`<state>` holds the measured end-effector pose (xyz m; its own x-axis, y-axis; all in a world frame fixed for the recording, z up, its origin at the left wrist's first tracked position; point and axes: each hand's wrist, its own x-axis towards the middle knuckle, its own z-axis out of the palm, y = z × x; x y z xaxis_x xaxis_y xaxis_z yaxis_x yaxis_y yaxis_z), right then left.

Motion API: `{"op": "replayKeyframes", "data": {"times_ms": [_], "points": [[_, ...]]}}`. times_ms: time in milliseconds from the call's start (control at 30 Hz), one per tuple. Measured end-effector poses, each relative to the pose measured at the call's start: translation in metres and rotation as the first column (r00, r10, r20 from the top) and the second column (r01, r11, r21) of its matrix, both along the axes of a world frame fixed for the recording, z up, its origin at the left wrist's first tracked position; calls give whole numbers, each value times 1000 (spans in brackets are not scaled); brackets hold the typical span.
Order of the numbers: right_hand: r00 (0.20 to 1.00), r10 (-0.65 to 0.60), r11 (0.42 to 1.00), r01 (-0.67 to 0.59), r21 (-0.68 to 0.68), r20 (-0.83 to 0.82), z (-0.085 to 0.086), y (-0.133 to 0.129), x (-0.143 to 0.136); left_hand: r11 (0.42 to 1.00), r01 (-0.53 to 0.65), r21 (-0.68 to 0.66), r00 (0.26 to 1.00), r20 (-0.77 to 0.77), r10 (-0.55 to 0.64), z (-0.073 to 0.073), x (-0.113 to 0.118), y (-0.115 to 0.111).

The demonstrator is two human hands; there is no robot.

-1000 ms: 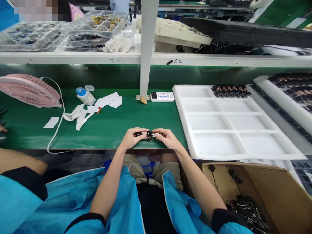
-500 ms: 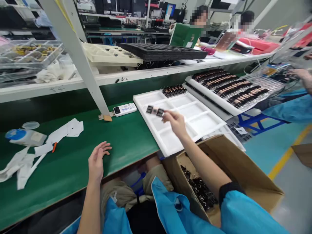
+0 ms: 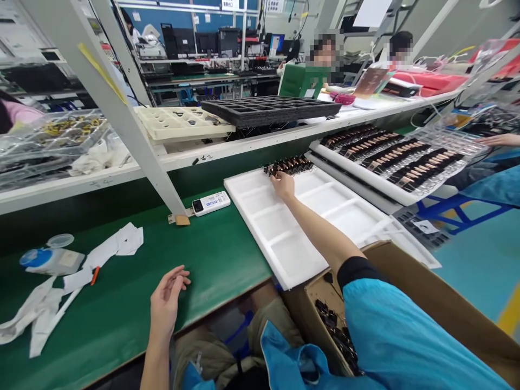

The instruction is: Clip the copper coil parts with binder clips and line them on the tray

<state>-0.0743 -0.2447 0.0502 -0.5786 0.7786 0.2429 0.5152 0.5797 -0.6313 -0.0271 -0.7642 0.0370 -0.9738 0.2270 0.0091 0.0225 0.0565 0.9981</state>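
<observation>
My right hand [image 3: 283, 185] is closed on a small black-and-copper part [image 3: 271, 169] at the left end of a row of similar parts [image 3: 298, 163]. That row lies in the far compartment of a white divided tray [image 3: 280, 235]. Over the front of the green bench [image 3: 219, 254] hovers my left hand [image 3: 170, 290], its fingers loosely curled and apart, holding nothing. A cardboard box [image 3: 418, 287] with a pile of black parts [image 3: 335, 330] stands below my right forearm.
Another tray [image 3: 406, 157], filled with rows of parts, lies at the right. A white device [image 3: 211, 203] sits beside a slanted post [image 3: 150, 157]. Paper strips [image 3: 114, 246] and a blue-capped bottle [image 3: 52, 261] lie on the left. A person's hand [image 3: 501, 141] shows at the right edge.
My right hand has moved from above the tray's middle to the row at its far edge, carrying the part. My left hand stays over the bench. The camera view has shifted.
</observation>
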Motion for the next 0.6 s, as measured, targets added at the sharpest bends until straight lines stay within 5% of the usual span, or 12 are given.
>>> {"op": "replayKeyframes", "data": {"times_ms": [233,400,500,600], "points": [[982,-55,995,38,95,181,-2,-3,5,999,30,-27,999,11,-30,-2,-2,-2],[983,-58,994,40,106,176,17,-17,18,999,25,-46,1000,-1,-25,-1,0,-2],[1000,-23,983,20,184,12,38,-31,48,999,18,-42,1000,-13,-18,-2,1,-3],[986,-13,968,54,244,-166,50,-37,115,999,26,-30,1000,-10,-26,-6,1,-4]]}}
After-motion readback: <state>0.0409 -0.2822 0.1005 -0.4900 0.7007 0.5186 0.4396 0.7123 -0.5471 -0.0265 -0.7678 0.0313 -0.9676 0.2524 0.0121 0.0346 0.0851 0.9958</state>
